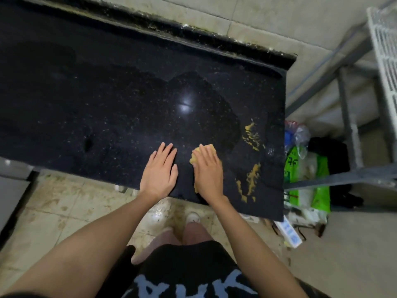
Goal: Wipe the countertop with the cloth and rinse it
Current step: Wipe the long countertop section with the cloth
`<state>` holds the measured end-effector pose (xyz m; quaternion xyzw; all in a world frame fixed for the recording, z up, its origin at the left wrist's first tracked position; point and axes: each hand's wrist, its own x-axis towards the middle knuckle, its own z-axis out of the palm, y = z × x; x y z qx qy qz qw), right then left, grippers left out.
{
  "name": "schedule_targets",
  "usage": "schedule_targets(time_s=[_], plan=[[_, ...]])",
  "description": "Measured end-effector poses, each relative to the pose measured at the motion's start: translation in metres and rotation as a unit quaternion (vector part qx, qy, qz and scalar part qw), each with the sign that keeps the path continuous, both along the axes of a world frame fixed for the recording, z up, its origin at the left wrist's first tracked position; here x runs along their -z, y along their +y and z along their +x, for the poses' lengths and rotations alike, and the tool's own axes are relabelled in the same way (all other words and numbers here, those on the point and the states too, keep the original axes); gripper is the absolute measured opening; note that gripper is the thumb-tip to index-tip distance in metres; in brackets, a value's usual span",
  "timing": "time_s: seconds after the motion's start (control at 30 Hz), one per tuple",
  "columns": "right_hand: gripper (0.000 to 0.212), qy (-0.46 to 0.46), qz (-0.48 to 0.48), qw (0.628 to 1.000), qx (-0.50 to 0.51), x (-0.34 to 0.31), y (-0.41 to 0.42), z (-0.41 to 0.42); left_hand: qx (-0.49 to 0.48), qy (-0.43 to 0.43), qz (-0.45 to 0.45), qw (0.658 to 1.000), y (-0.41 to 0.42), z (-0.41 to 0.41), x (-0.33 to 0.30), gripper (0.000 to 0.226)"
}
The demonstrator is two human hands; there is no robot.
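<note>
A black speckled countertop fills the upper left of the head view. My right hand lies flat on a yellow cloth, pressing it onto the counter near the front edge; only the cloth's edges show around the fingers and palm. My left hand rests flat and empty on the counter just to the left, fingers spread. Yellow-brown smears lie to the right of the cloth, and another patch of smears sits farther back near the counter's right end.
The counter ends at the right; beyond it, green and clear plastic bags sit on the floor under a grey metal rack. A stained tile floor lies below, and a grimy backsplash ledge runs along the back.
</note>
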<state>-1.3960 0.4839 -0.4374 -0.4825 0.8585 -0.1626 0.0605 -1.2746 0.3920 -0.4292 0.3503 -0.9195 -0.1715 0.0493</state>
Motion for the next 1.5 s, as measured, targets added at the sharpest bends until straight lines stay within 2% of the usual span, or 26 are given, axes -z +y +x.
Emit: schedule_targets(time_s=[0.1, 0.2, 0.3, 0.53, 0.6, 0.67, 0.73, 0.8, 0.9, 1.03, 1.23, 1.37, 1.43, 1.5], plan=[[0.042, -0.013, -0.014, 0.998, -0.065, -0.005, 0.001, 0.043, 0.030, 0.026, 0.010, 0.999, 0.000, 0.003, -0.002, 0.064], [0.043, 0.022, -0.007, 0.990, -0.136, -0.005, 0.029, 0.047, 0.047, 0.037, 0.017, 0.998, 0.000, 0.005, -0.002, 0.062], [0.036, 0.011, -0.033, 0.990, -0.137, 0.006, 0.063, 0.031, 0.071, 0.052, 0.029, 0.996, 0.001, 0.008, -0.004, 0.061], [0.053, -0.019, -0.047, 0.990, -0.133, -0.002, 0.109, 0.014, 0.154, 0.058, 0.053, 0.985, 0.035, 0.000, -0.009, 0.058], [0.046, -0.016, -0.069, 0.992, -0.102, -0.015, 0.115, 0.005, 0.169, 0.048, 0.059, 0.983, 0.047, -0.007, -0.008, 0.057], [0.033, -0.024, -0.118, 0.992, -0.036, -0.030, 0.117, -0.015, 0.176, 0.048, 0.053, 0.982, 0.057, -0.014, -0.008, 0.055], [0.030, -0.027, -0.159, 0.986, 0.040, -0.044, 0.118, -0.048, 0.171, 0.057, 0.045, 0.983, 0.065, -0.022, -0.006, 0.058], [0.030, -0.017, -0.165, 0.982, 0.095, -0.054, 0.117, -0.087, 0.156, 0.064, 0.042, 0.985, 0.073, -0.030, -0.004, 0.064], [0.031, -0.021, -0.148, 0.982, 0.118, -0.058, 0.107, -0.139, 0.109, 0.064, 0.041, 0.991, 0.083, -0.043, -0.001, 0.062], [0.032, -0.034, -0.119, 0.989, 0.084, -0.053, 0.084, -0.184, 0.035, 0.025, 0.011, 0.999, 0.095, -0.058, 0.002, 0.054], [0.027, -0.039, -0.148, 0.988, -0.014, -0.050, 0.046, -0.246, -0.110, 0.026, -0.015, 0.994, 0.116, -0.075, 0.004, 0.052], [0.050, -0.088, -0.015, 0.995, -0.050, -0.030, 0.023, -0.254, -0.186, 0.016, -0.004, 0.982, 0.132, -0.088, 0.007, 0.053], [0.051, -0.087, 0.010, 0.995, -0.053, -0.019, 0.020, -0.258, -0.204, 0.007, -0.009, 0.979, 0.133, -0.090, 0.008, 0.053], [0.047, -0.047, 0.029, 0.996, -0.066, -0.013, 0.019, -0.269, -0.210, -0.007, -0.015, 0.978, 0.133, -0.091, 0.009, 0.054]])
